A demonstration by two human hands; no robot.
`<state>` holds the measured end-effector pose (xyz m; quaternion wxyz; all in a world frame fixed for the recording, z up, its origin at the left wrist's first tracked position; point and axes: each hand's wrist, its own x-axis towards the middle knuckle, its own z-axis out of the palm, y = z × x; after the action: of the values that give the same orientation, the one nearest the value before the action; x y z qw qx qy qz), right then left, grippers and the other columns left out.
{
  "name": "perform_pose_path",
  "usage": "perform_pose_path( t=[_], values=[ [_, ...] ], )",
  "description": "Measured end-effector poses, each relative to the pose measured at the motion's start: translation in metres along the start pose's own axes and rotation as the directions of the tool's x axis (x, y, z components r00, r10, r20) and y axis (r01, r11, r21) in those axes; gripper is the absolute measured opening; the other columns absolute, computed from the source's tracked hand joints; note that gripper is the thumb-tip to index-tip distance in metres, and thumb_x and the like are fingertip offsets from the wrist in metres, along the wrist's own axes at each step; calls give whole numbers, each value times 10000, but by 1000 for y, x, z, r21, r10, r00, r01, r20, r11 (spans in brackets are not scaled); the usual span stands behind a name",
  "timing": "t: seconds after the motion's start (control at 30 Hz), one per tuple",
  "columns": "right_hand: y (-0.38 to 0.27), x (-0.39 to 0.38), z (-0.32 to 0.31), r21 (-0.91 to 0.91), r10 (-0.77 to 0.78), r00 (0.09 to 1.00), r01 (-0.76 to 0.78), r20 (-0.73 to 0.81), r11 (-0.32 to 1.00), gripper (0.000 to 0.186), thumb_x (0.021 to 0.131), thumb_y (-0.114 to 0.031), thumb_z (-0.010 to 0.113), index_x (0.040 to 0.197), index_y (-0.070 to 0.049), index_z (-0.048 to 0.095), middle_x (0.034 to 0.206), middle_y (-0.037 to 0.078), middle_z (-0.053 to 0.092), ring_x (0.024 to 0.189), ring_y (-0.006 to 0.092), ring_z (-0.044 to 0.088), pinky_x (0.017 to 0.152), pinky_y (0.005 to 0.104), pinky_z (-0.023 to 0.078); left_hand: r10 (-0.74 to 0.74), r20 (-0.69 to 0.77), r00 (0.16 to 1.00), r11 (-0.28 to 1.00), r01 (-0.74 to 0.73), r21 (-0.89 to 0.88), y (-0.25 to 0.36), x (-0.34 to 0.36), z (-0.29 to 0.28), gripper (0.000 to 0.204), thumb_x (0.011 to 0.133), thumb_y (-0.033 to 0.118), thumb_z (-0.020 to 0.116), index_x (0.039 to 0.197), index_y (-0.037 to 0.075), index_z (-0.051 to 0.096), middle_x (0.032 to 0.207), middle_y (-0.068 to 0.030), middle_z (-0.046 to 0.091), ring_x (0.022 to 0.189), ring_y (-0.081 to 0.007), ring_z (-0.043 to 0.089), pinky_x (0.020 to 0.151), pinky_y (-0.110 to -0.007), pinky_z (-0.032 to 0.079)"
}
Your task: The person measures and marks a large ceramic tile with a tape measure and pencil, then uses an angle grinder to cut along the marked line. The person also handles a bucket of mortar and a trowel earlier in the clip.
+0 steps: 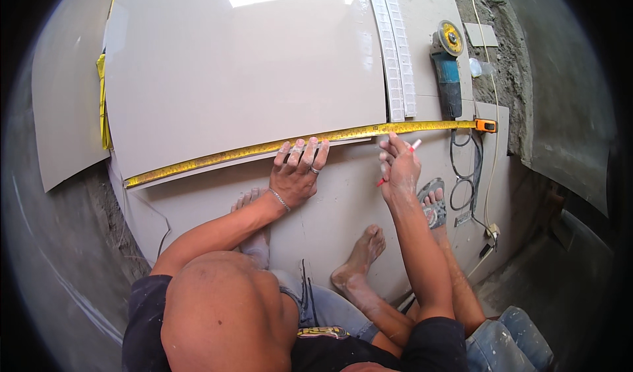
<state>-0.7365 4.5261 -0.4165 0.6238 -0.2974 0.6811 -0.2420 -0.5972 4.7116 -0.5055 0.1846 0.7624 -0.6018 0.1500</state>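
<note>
Measuring seems in hand: the yellow tape measure [349, 133] spans mid-frame along the pale panel [244, 75], the left hand [297, 177] laid against it, fingers extended, the right hand [402, 166] (pinching a red-and-white marker [415, 145]) right of centre; marking would call for a steady tape.

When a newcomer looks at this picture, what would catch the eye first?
Probably the long yellow measuring tape, stretched along the near edge of the large glossy pale tile, its orange case at the right. Next, perhaps, the blue angle grinder with a yellow disc, lying beyond the tape's right part. Then the right hand, holding a slim red-and-white marker beside the tape.
</note>
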Motion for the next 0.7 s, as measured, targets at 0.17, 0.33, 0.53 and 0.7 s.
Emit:
perform_pose_path(
  t=[0.17,0.33,0.53,0.7],
  values=[
    [-18,-6,-16,222,-34,911,-64,412,973,424,1142,-357,442,991,-5,626,902,157,699,713,179,627,596,284,481,-3,-14,1000,1000,3,23,2,-2,4,645,812,135,575,1452,209,608,1431,-11,534,1376,-236,420,1207,-456,315],
    [-29,-10,-4,40,-101,787,97,609,994,379,1124,-318,499,982,3,643,954,152,701,771,189,661,682,310,567,6,-21,1000,1000,-6,18,2,-2,6,614,815,135,608,1426,186,643,1444,-33,539,1453,-256,387,1223,-467,284],
    [-4,-26,7,-143,-352,736,517,578,844,115,870,22,753,944,21,665,917,70,689,857,101,685,770,271,604,14,-19,1000,999,-13,38,4,-4,2,632,793,163,623,1423,198,649,1434,-26,538,1439,-258,392,1217,-467,289],
    [9,-22,13,-233,-423,665,667,616,708,135,823,-8,772,930,-1,691,907,61,722,827,121,718,770,285,601,0,-22,1000,1000,0,25,6,-6,0,621,790,172,632,1410,208,663,1428,-12,543,1420,-255,404,1209,-464,295]
  ],
)
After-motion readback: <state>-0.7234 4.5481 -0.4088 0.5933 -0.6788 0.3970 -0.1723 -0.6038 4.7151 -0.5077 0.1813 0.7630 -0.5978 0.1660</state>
